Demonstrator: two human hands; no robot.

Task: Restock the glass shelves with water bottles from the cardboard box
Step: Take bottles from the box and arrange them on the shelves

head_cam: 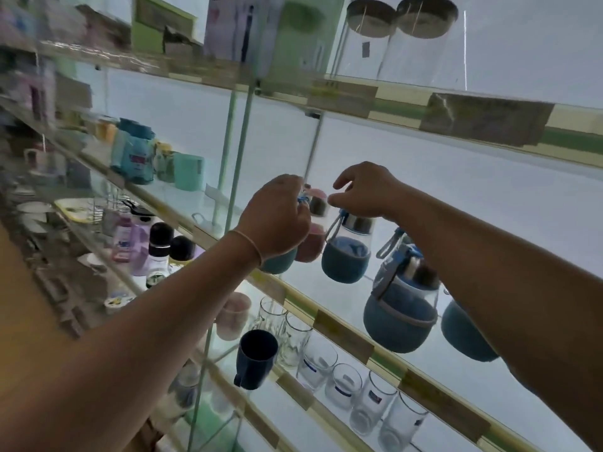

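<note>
Both my hands reach over the middle glass shelf (342,331). My left hand (277,216) is curled round the top of a teal-sleeved water bottle (277,264), pinching its blue strap. Behind it stands a pink-sleeved bottle (313,243). My right hand (362,190) pinches the strap loop of a blue-sleeved bottle (346,259) with a metal cap. Two more blue-sleeved bottles (399,321) (463,334) stand further right on the same shelf, the last partly hidden by my right forearm. The cardboard box is out of view.
Drinking glasses (316,357) and a dark blue mug (256,357) fill the shelf below. Plastic bottles and cups (156,246) crowd the left bays, with mugs (187,171) above. Glass jars (421,37) stand on the top shelf. A vertical glass divider (238,141) splits the bays.
</note>
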